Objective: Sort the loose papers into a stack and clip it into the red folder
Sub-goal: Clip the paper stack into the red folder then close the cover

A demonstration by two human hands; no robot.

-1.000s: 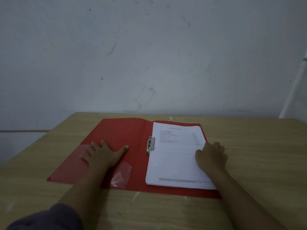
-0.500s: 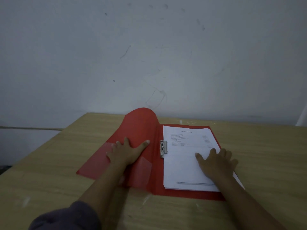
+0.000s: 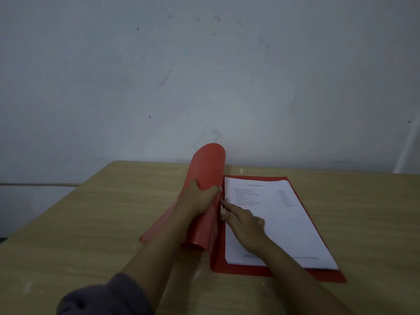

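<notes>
The sorting looks done: a squared white paper stack (image 3: 284,223) lies flat inside the red folder (image 3: 208,171), at 5 o'clock in the view. Clipping and closing remain, I judge. The small metal clip (image 3: 223,198), at 9 o'clock of the stack by the spine, is mostly hidden. The left hand (image 3: 200,201) grips the glossy, flexible cover, which bows into a smooth arch. The right hand (image 3: 245,221) rests on the matte sheets, fingers straight, reaching toward the clip. The bench (image 3: 91,223) is pale wood-grain laminate, with a scuffed grey wall (image 3: 204,76) at 12 o'clock.
</notes>
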